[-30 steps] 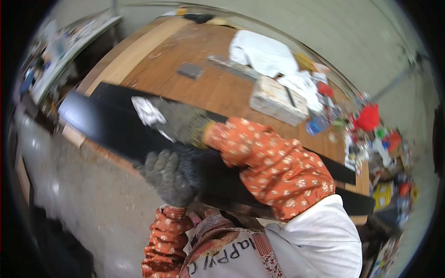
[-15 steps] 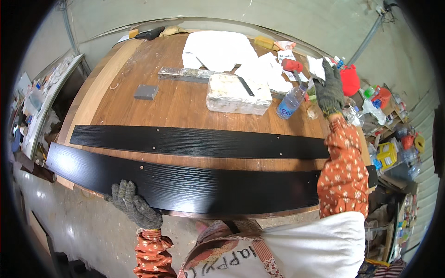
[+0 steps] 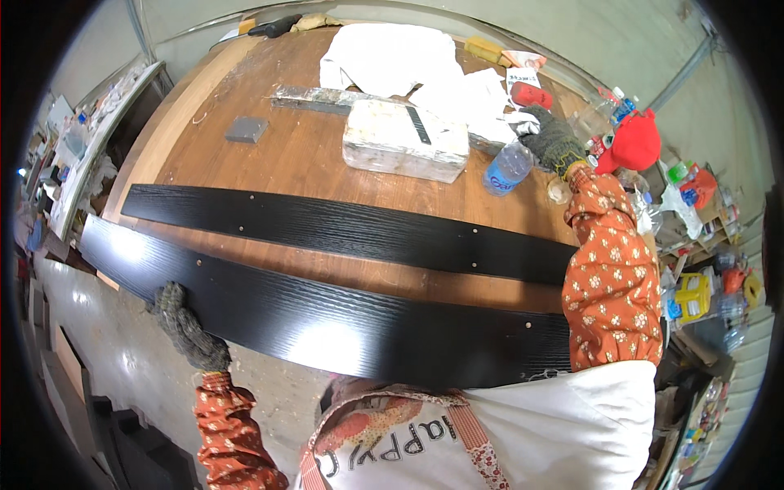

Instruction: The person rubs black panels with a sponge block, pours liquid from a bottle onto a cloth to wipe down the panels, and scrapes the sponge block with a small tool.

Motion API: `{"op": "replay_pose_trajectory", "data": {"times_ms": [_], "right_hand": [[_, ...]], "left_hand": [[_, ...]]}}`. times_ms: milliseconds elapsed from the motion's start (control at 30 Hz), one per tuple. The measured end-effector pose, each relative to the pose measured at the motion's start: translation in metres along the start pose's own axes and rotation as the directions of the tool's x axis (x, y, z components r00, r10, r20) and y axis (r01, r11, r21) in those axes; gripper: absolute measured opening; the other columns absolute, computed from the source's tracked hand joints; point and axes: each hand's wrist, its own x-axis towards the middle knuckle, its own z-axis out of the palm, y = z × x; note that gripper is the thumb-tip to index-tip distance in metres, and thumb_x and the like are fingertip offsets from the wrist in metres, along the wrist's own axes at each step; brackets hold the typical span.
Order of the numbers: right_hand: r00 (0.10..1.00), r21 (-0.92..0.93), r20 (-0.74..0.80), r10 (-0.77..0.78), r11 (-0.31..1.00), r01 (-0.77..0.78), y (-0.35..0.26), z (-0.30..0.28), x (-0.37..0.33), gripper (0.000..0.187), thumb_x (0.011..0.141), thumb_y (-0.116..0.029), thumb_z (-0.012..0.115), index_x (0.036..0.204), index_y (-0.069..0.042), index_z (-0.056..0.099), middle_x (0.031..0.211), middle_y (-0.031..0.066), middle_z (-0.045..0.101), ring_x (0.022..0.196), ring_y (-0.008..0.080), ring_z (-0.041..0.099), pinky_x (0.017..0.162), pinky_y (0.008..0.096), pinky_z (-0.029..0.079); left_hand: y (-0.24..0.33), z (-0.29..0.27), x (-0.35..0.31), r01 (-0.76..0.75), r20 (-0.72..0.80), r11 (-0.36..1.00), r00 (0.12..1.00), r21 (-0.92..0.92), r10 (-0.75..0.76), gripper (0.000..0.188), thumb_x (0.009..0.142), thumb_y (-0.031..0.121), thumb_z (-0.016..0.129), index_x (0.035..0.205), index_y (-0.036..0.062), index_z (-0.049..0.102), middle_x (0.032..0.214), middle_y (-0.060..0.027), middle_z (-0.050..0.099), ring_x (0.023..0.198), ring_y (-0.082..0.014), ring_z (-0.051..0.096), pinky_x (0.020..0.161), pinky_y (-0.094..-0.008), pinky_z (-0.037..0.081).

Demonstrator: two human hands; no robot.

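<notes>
Two long black wood-grain boards lie side by side on the table, a far board (image 3: 359,233) and a wider near board (image 3: 269,294), both with small screw holes. My left hand (image 3: 192,331), in a dark grey knitted glove, is closed over the near board's front edge toward its left end; its thumb is partly hidden. At the far right, my right hand (image 3: 554,140), gloved alike, is closed on a crumpled white cloth (image 3: 523,122). It is just behind a clear water bottle (image 3: 508,169) and next to a red object (image 3: 531,95). My right sleeve covers the boards' right part.
A white-wrapped block (image 3: 400,151) carries a dark strip (image 3: 418,125). Behind it are a metal bar (image 3: 314,100) and white cloth (image 3: 388,57). A small grey block (image 3: 247,129) sits to the left. A red cap (image 3: 633,143) and several bottles crowd the right edge.
My right hand has come left and nearer, bringing the white cloth toward the bottle and red object. My left hand has slid left along the near board's edge. The view has shifted slightly.
</notes>
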Motion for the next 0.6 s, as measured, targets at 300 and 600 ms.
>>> {"op": "replay_pose_trajectory", "data": {"times_ms": [300, 600], "right_hand": [[0.884, 0.852, 0.064, 0.464, -0.487, 0.194, 0.130, -0.009, -0.087, 0.024, 0.092, -0.012, 0.057, 0.114, -0.002, 0.059, 0.098, 0.0122, 0.065, 0.068, 0.0182, 0.063, 0.063, 0.0284, 0.053], [0.900, -0.299, -0.202, 0.386, 0.851, -0.432, 0.318, -0.042, -0.057, 0.034, 0.095, -0.038, 0.037, 0.086, -0.014, 0.060, 0.067, 0.0032, 0.060, 0.061, 0.0202, 0.059, 0.060, 0.0366, 0.047]], "left_hand": [[-0.011, -0.005, -0.009, 0.231, -0.047, 0.950, 0.968, -0.211, -0.246, 0.036, 0.100, 0.020, 0.036, 0.123, 0.0006, 0.056, 0.130, -0.0144, 0.052, 0.128, -0.0302, 0.041, 0.110, -0.0413, 0.029], [-0.006, 0.012, -0.007, 0.211, -0.010, 0.927, 0.974, -0.309, -0.225, 0.035, 0.100, 0.017, 0.037, 0.125, -0.0006, 0.053, 0.129, -0.0153, 0.051, 0.124, -0.0302, 0.045, 0.106, -0.0404, 0.035]]}}
